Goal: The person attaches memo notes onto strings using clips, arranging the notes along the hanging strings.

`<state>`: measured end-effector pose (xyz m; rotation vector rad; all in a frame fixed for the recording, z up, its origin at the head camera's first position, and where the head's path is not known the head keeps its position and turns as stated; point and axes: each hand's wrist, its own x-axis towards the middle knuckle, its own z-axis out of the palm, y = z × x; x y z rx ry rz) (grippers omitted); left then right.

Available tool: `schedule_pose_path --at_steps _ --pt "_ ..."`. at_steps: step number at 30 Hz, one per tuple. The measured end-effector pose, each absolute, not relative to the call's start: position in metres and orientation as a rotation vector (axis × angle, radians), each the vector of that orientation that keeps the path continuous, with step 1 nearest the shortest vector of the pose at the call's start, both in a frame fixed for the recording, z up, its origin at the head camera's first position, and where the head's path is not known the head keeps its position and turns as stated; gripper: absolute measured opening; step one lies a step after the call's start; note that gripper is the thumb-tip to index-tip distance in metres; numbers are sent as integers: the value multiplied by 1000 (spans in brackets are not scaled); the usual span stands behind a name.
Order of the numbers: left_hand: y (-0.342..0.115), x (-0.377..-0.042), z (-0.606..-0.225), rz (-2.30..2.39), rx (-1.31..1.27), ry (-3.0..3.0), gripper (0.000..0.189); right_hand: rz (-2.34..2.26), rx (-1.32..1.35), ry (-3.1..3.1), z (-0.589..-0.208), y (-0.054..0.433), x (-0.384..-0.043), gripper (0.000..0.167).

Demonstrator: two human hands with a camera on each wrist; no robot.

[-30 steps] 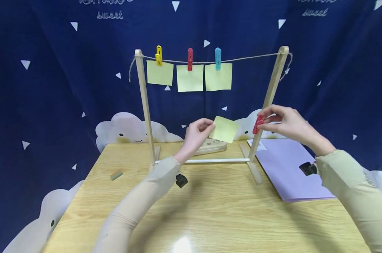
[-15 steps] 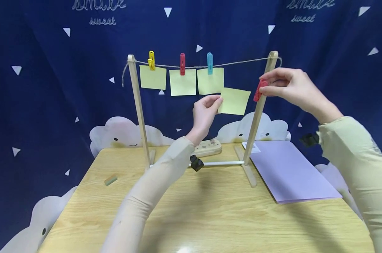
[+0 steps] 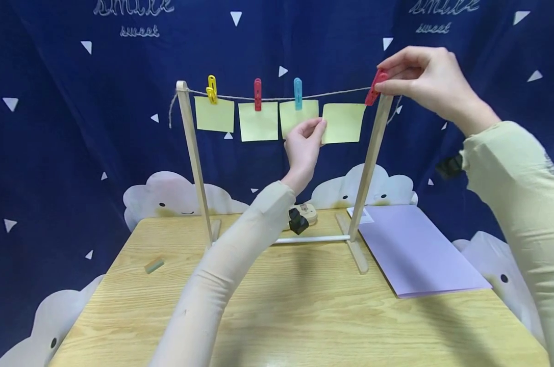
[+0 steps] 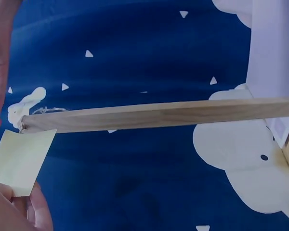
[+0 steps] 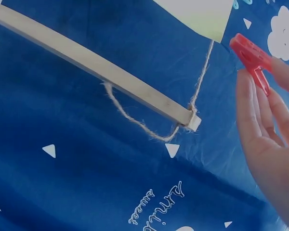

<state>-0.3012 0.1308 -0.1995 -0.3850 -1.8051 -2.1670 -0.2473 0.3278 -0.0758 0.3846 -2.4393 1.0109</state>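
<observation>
My left hand (image 3: 303,148) pinches a pale yellow square of note paper (image 3: 343,123) by its left edge, just under the twine (image 3: 336,94). In the left wrist view the paper (image 4: 23,161) stands out from thumb and fingers. Near the top of the right post, my right hand (image 3: 435,84) holds a red clothespin (image 3: 377,86) between thumb and fingertips; the right wrist view shows this clothespin (image 5: 250,53) apart from the paper. Three similar papers hang from the twine under a yellow clothespin (image 3: 211,89), a red one and a blue clothespin (image 3: 297,93). My left hand partly covers the third.
Two wooden posts (image 3: 372,153), joined low down by a white rod (image 3: 313,239), carry the twine above the table (image 3: 304,306). A purple folder (image 3: 419,250) lies at right. Behind my left wrist sits a light wooden case (image 3: 310,213). A small block (image 3: 154,266) lies at left.
Both hands have risen, the left bringing the paper from low between the posts to the twine, the right lifting the red clothespin to the post's top. The head view has shifted slightly.
</observation>
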Motion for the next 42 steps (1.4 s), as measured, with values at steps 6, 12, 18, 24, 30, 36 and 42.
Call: schedule_pose_path --at_steps 6,12,18,24,30,36,42 --pt "137 -303 -192 -2216 -373 -1756 22 935 400 -2455 -65 318 -256 35" --pt "142 -305 -193 -2187 -341 -1772 21 900 411 -2468 -59 313 -264 36" --pt "143 -305 -193 -2120 -331 -1775 20 936 415 -2496 -53 313 -274 36" --pt "143 -304 -191 -2124 -312 -1766 20 950 422 -2516 -50 313 -288 35" --pt "143 -302 -192 -2069 -289 -1813 19 934 408 -2534 -50 312 -297 35" --pt "143 -302 -193 -2024 -294 -1840 19 928 399 -2564 -49 312 -303 35" --pt "142 -303 -193 -2010 -300 -1852 20 881 405 -2601 -49 311 -307 38"
